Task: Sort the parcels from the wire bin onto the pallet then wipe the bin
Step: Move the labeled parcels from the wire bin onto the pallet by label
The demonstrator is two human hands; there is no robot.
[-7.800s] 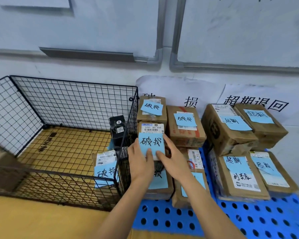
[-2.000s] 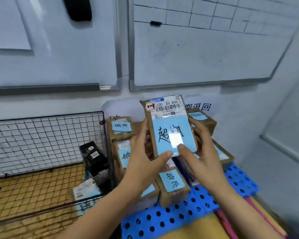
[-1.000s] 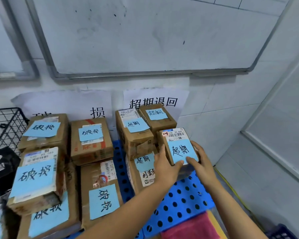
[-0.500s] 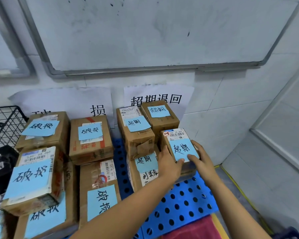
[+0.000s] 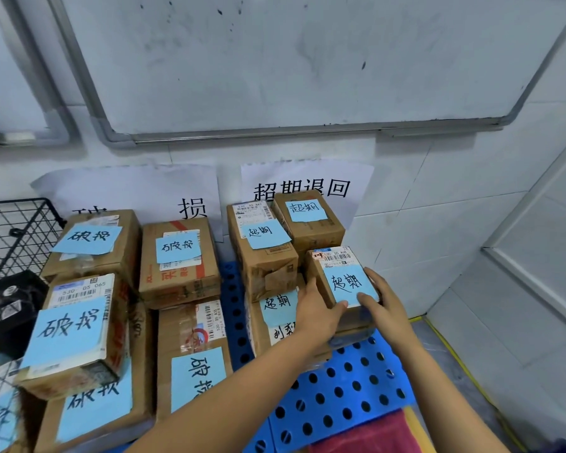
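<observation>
Pallet (image 5: 340, 393): parcel (image 5: 347, 279) now down, stacked.

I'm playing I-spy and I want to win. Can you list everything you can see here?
pallet: one, blue, on the floor
parcels: about ten, brown with blue notes, two groups on the pallet
wire bin: one, black, far left
box: one, black, in the bin
signs: two, white, wall behind the parcels
whiteboards: two, white, above the signs
cloth: one, red, bottom edge
hands: two; left hand and right hand grip the top parcel, front right
</observation>
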